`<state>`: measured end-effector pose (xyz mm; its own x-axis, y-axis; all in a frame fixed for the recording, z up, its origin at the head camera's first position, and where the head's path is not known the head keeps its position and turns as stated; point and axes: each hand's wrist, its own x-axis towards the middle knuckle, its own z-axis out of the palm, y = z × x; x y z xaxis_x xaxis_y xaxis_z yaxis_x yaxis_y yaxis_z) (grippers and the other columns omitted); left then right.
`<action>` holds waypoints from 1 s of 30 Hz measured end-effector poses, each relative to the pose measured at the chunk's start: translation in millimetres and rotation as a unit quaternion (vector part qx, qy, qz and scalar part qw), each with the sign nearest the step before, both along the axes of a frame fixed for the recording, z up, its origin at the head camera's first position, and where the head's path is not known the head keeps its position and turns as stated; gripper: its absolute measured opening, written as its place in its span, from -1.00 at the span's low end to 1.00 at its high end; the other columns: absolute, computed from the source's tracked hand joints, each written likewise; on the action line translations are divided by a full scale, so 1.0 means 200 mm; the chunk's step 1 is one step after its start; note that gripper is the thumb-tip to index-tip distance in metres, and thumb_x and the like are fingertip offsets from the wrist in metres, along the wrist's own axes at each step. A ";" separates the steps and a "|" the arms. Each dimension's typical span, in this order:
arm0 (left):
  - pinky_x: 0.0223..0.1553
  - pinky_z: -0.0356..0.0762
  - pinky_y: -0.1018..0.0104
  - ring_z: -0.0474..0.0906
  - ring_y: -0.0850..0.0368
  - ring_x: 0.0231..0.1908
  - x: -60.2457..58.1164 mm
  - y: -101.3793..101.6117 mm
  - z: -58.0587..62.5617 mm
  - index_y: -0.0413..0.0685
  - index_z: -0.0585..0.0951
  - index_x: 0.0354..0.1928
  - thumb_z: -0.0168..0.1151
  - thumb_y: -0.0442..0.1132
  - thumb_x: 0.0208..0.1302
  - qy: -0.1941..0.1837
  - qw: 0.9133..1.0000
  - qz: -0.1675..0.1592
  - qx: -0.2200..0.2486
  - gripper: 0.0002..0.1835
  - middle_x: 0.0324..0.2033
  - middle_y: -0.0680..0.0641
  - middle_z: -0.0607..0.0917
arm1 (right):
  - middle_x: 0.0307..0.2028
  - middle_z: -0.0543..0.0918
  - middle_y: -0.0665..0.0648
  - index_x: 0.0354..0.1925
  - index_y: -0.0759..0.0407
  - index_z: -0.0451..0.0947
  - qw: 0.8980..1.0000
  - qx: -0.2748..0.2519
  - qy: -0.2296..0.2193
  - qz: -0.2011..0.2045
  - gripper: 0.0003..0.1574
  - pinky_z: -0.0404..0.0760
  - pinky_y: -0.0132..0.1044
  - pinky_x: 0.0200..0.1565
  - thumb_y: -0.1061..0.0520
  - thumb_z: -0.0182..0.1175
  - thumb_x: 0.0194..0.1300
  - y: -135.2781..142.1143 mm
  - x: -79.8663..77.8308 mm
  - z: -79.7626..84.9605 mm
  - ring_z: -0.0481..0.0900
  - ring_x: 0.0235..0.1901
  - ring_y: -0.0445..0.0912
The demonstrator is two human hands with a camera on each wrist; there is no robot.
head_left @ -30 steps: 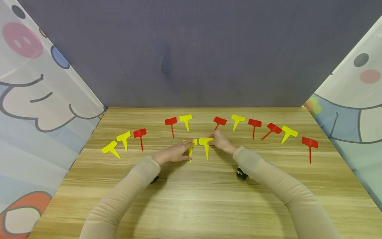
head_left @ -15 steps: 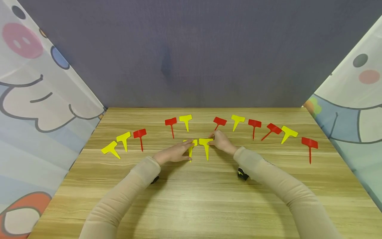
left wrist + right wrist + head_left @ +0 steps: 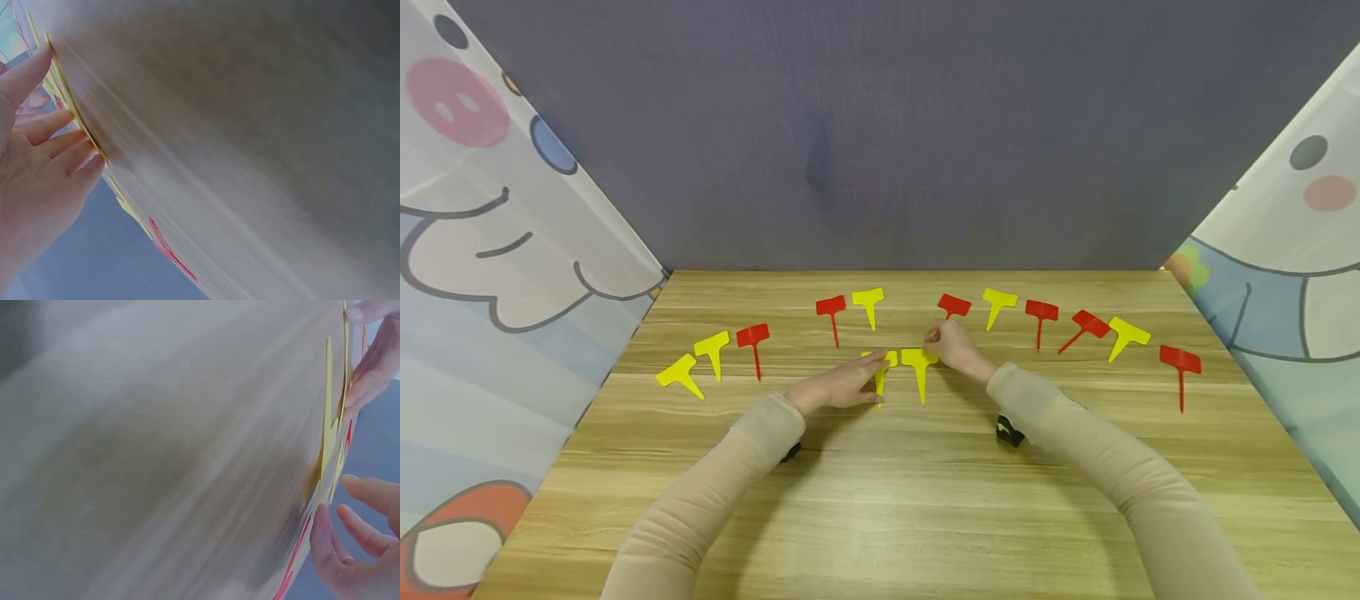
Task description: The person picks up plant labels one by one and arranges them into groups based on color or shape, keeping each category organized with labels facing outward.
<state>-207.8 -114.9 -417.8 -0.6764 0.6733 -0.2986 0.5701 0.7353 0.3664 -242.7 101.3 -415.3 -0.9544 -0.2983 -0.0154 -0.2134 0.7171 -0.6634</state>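
My left hand (image 3: 837,387) rests on a yellow T-shaped plant label (image 3: 880,382) lying flat on the table. Its fingers touch the label's crossbar and its thumb reaches the stem, partly covering it. Just right of that lies a second yellow plant label (image 3: 919,375), crossbars nearly touching. Over this one's right end my right hand (image 3: 957,346) hovers, its thumb and loosely bent fingers apart and holding nothing in the right wrist view. Its thumb (image 3: 323,540) is close to the label's edge; contact is hard to tell. The right hand covers the stem of a red plant label (image 3: 954,306).
More labels lie in a loose arc on the wooden table (image 3: 880,517): yellow ones (image 3: 679,375) and red ones (image 3: 753,336) left, several red (image 3: 1180,360) and yellow (image 3: 1127,336) right. A grey panel (image 3: 880,133) stands behind, printed cloths at both sides.
The right hand's fingers have shifted slightly up and away from the right yellow label's end, uncovering more of it. The left hand has stayed put.
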 end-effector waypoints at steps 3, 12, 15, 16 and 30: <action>0.28 -0.08 0.17 -0.12 -0.01 0.31 0.00 0.00 0.00 -0.23 0.10 0.30 0.07 -0.03 0.22 0.001 1.000 0.000 0.000 -0.29 0.34 -0.16 -0.09 | -0.31 0.59 0.30 -0.15 0.47 0.50 1.000 -0.002 0.001 0.002 -0.68 0.49 -0.27 -0.37 0.31 0.16 0.09 0.00 -0.02 0.01 0.50 -0.38 0.01; 0.28 -0.07 0.15 -0.10 -0.03 0.31 0.00 0.00 0.00 -0.25 0.10 0.29 0.07 -0.04 0.22 0.005 1.000 -0.002 0.001 -0.30 0.33 -0.18 -0.08 | -0.26 0.57 0.28 -0.16 0.39 0.52 1.000 -0.004 -0.015 0.018 -0.71 0.51 -0.21 -0.28 0.29 0.14 0.10 -0.04 -0.11 0.01 0.50 -0.30 0.04; 0.27 -0.06 0.14 -0.09 -0.04 0.30 0.00 0.00 0.00 -0.25 0.10 0.29 0.07 -0.05 0.23 0.007 1.000 -0.006 0.002 -0.30 0.33 -0.19 -0.07 | -0.22 0.57 0.29 -0.13 0.39 0.51 0.999 -0.005 -0.019 0.031 -0.68 0.52 -0.20 -0.24 0.28 0.13 0.11 -0.06 -0.15 0.01 0.51 -0.25 0.05; 0.27 -0.05 0.14 -0.08 -0.05 0.30 0.00 0.00 -0.01 -0.25 0.10 0.29 0.07 -0.05 0.22 0.008 1.000 -0.007 0.002 -0.30 0.33 -0.19 -0.07 | -0.21 0.57 0.29 -0.11 0.38 0.51 0.999 -0.006 -0.024 0.032 -0.66 0.52 -0.20 -0.22 0.27 0.13 0.11 -0.06 -0.16 0.01 0.51 -0.23 0.06; 0.27 -0.06 0.13 -0.10 -0.05 0.31 0.00 0.00 0.00 -0.26 0.10 0.29 0.05 -0.05 0.24 0.006 1.000 -0.010 0.005 -0.31 0.33 -0.20 -0.08 | -0.08 0.50 0.26 0.05 0.28 0.42 0.997 -0.030 -0.073 0.017 -0.55 0.51 -0.18 -0.16 0.15 0.10 0.18 -0.18 -0.28 0.03 0.46 -0.12 0.05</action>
